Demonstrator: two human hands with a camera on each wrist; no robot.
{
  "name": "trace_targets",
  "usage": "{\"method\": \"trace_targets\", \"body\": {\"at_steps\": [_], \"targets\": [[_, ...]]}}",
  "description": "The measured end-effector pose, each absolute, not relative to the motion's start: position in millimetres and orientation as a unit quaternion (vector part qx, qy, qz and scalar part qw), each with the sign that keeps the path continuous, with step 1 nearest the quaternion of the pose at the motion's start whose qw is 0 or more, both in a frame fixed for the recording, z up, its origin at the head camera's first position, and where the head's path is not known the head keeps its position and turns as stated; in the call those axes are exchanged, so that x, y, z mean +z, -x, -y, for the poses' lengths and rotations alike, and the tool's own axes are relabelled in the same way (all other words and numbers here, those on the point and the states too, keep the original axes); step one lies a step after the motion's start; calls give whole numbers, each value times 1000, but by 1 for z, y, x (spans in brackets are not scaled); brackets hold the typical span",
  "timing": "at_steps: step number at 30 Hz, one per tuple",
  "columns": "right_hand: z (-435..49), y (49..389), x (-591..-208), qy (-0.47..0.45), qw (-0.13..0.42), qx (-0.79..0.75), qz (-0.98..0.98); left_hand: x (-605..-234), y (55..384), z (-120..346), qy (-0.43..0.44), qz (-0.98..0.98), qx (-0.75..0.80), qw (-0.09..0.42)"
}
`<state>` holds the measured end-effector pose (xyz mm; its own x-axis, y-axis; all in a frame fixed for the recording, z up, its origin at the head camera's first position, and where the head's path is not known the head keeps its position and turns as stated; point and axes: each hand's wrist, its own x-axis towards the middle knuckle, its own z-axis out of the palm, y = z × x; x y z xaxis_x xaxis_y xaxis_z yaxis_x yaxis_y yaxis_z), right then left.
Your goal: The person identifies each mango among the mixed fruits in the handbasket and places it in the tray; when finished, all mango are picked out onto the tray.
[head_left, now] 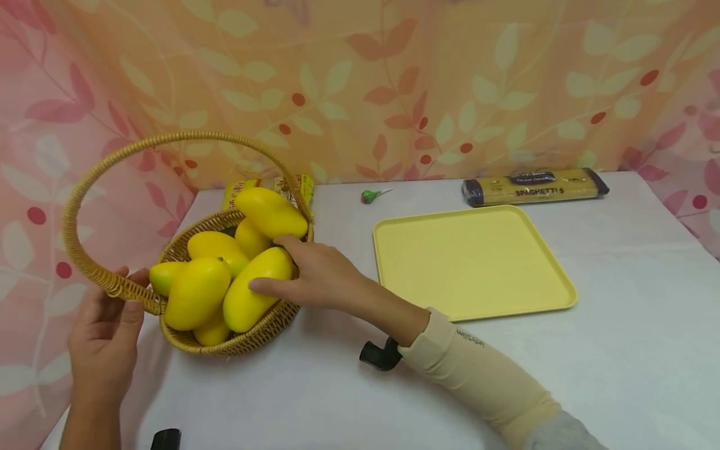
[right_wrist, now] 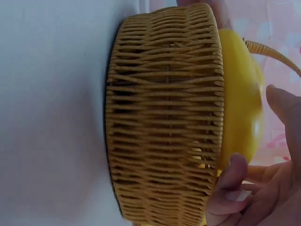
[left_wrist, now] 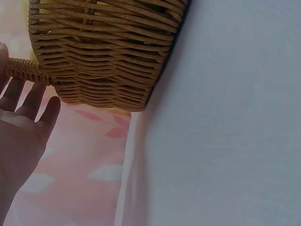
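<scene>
A wicker basket [head_left: 264, 337] stands at the left of the white table, filled with several yellow mangoes [head_left: 198, 294]. The left hand [head_left: 107, 344] grips the foot of its tall arched handle [head_left: 185, 134], thumb in front and fingers behind. In the left wrist view the fingers [left_wrist: 30, 101] reach past the handle beside the basket wall. At the basket's right side, the right hand [head_left: 317, 275] spans the front right mango [head_left: 247, 306], its thumb over the top. The right wrist view has curled fingers [right_wrist: 233, 181] against this mango's end, at the rim.
A yellow tray [head_left: 472, 265] lies right of the basket. Behind it is a spaghetti pack [head_left: 534, 187]; a green lollipop [head_left: 369, 197] lies to the left. A yellow packet [head_left: 242, 186] sits behind the basket. A black object [head_left: 381, 355] shows under the right forearm, another [head_left: 166, 439] at the front edge.
</scene>
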<state>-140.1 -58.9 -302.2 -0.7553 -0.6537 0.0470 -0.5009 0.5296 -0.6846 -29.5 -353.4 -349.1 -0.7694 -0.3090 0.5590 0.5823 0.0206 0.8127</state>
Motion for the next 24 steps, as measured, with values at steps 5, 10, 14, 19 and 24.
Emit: {"method": "trace_targets", "body": {"at_steps": [5,10,14,19,24], "targets": [[66,139,-306,310,120,-379,-863,-352,30,354,113,625,-698,331],[69,138,-304,312,104,-416,-848,-355,31,355,125,617,-702,334],[67,139,-301,326,76,-450,-828,-356,32,354,124,619,-698,339],[65,141,-297,351,54,-495,-793,-356,31,354,126,629,-684,347],[63,145,-295,371,51,-541,-753,-356,32,354,121,652,-656,360]]}}
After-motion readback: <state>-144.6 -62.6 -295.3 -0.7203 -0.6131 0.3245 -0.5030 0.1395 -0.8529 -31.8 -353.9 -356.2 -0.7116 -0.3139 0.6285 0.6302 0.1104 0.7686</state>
